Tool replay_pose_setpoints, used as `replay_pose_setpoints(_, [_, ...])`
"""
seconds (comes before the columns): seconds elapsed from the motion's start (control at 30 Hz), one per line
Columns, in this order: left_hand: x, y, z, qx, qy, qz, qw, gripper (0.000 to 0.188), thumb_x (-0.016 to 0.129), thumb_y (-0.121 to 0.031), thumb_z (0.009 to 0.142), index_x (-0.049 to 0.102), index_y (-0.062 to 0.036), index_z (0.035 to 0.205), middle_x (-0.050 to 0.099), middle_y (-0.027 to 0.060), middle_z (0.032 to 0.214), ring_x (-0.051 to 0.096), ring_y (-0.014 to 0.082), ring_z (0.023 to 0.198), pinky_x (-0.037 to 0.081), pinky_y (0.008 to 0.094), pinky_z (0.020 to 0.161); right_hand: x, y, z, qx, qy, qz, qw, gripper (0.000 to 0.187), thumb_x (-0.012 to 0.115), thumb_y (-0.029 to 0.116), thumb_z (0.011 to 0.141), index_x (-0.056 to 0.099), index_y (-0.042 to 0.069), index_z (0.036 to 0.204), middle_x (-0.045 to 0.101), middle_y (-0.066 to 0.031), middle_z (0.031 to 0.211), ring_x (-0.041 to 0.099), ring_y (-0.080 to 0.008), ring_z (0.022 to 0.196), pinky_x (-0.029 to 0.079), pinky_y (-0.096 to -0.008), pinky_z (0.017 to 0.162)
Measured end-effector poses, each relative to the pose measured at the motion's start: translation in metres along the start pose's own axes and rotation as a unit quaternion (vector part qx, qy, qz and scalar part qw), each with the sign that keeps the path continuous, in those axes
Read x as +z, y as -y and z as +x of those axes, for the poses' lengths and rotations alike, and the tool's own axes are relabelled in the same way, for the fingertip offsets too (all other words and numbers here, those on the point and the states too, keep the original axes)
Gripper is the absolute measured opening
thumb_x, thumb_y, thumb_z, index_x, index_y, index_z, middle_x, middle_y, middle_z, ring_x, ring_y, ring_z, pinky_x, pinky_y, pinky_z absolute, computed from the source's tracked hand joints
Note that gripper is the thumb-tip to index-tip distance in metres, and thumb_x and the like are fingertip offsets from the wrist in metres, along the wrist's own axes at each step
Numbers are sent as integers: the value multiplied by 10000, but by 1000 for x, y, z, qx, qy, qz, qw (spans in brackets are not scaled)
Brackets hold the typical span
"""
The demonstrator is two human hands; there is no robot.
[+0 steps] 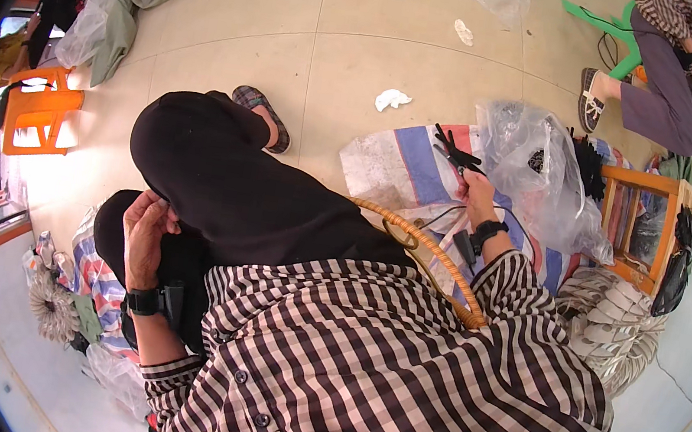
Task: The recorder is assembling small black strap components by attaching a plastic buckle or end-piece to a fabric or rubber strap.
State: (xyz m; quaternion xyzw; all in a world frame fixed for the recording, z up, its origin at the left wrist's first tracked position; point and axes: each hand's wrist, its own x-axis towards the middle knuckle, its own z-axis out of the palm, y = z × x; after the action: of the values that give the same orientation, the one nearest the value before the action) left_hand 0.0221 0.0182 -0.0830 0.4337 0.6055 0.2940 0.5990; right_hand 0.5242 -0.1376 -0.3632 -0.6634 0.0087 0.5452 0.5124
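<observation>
My left hand (148,227) is beside my bent knee in black trousers (221,169), its thumb and fingers pinched together. Whatever is between those fingertips is too small to make out. Out to the right, my right hand (477,200) is closed around a bunch of thin black strips (457,154), whose ends fan out past the fingers. Under that hand lies a red, white and blue striped woven sheet (414,162). A clear plastic bag (527,166) with dark contents rests just beyond it.
A curved cane-wrapped rim (422,235) crosses by my right side. To the right stand a wooden frame stool (651,191) and ring-shaped pale bundles (612,317). An orange stool (43,111) is at left. Another person (659,91) sits at far right. White scraps (393,100) lie on the floor.
</observation>
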Motion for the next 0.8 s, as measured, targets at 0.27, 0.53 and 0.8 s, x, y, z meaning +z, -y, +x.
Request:
replay_pose_setpoints(0.27, [-6, 1, -14, 7, -3, 0, 1000, 175, 511, -142, 901, 557, 5, 983, 552, 23, 696, 487, 81, 566, 421, 214, 563, -12, -29, 30, 11, -18, -105, 994, 95, 571, 73, 799, 559, -21, 798, 585, -90, 663, 528, -156, 467, 437, -276, 409])
replay_pose_setpoints(0.53, [-26, 6, -48, 39, -36, -176, 983, 180, 508, -101, 903, 562, 27, 1017, 526, 40, 692, 465, 90, 551, 434, 240, 567, -13, -12, 23, -35, -96, -125, 987, 93, 518, 97, 834, 575, 27, 853, 593, -84, 682, 531, -135, 474, 452, -286, 426])
replay_pose_setpoints(0.8, [-29, 9, -94, 88, -115, -199, 969, 178, 497, -105, 900, 562, 31, 994, 502, 32, 657, 450, 94, 540, 428, 254, 551, 67, 44, -4, -44, 67, -185, 979, 104, 568, 140, 855, 579, 40, 882, 553, -21, 657, 510, -96, 497, 442, -235, 452])
